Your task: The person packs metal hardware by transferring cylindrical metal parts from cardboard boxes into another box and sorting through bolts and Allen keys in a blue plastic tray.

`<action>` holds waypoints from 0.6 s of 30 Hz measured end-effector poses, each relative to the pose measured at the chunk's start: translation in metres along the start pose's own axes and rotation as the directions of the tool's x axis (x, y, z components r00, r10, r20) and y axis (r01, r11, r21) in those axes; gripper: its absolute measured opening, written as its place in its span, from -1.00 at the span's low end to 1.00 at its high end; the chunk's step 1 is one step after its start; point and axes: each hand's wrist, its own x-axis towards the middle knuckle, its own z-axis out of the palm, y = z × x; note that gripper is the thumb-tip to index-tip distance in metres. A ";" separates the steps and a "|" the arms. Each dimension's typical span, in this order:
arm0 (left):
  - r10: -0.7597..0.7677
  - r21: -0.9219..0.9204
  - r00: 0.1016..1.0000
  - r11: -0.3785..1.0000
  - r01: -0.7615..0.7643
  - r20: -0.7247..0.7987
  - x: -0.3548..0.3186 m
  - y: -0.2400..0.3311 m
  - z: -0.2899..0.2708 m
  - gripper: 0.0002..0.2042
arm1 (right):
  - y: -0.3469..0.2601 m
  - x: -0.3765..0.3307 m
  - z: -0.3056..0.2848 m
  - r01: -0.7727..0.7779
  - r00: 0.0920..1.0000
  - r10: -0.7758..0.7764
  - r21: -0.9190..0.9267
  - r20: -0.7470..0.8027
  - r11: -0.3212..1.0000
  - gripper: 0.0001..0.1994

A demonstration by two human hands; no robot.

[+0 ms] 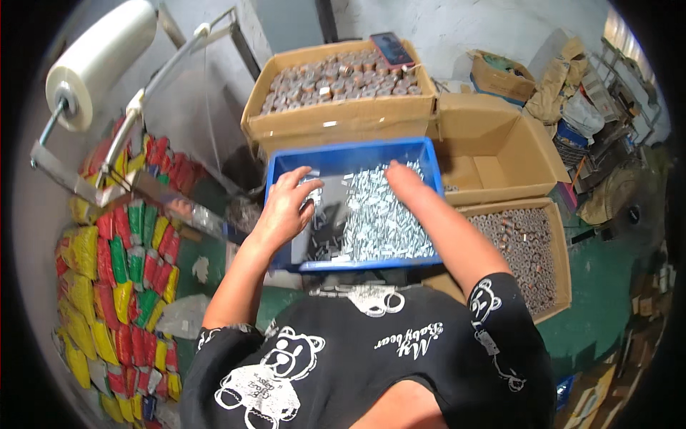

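Note:
A blue plastic bin [336,266] stands in front of me. Small shiny metal pieces [379,222], like short pins or tubes, are heaped over its middle and right. The grey bottom shows on the left, with a few loose pieces. My left hand [289,204] hovers over that left side, fingers spread and curved, with no held piece that I can make out. At the far right of the heap, my right hand [402,179] reaches down among the pieces. Its fingers are mostly hidden, so I cannot tell whether they grip anything.
Behind the bin is a carton [336,129] of brownish cylindrical parts, a phone [391,50] on its rim. An open carton [514,161] and another with ring-like parts [518,243] sit at right. Colourful packets [128,286] and a plastic film roll [100,61] are left.

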 end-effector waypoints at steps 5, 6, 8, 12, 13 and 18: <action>-0.044 -0.130 0.995 0.990 0.056 0.095 -0.081 -0.001 0.007 -0.64 | 0.000 -0.011 -0.025 0.127 0.985 -0.119 0.058 -0.122 0.990 -0.80; -0.060 -0.201 0.989 0.976 0.087 0.136 -0.081 -0.016 0.017 -0.64 | 0.010 -0.010 -0.020 0.138 0.984 -0.128 0.069 -0.127 0.988 -0.77; -0.078 -0.190 0.989 0.976 0.101 0.125 -0.095 -0.018 0.022 -0.69 | 0.011 -0.008 -0.026 0.090 0.992 -0.073 0.161 -0.107 0.983 -0.76; -0.100 -0.128 0.995 0.986 0.103 0.032 -0.109 -0.018 0.034 -0.80 | 0.004 -0.012 -0.034 -0.100 0.994 0.107 0.380 0.003 0.919 -0.78; -0.102 -0.171 0.995 0.980 0.097 -0.017 -0.108 -0.020 0.034 -0.81 | 0.004 -0.011 -0.034 -0.061 0.997 0.074 0.360 -0.023 0.931 -0.78; -0.109 -0.266 0.994 0.959 0.101 -0.016 -0.106 -0.024 0.032 -0.83 | 0.006 -0.006 -0.036 -0.385 0.913 0.362 0.684 0.186 0.620 -0.78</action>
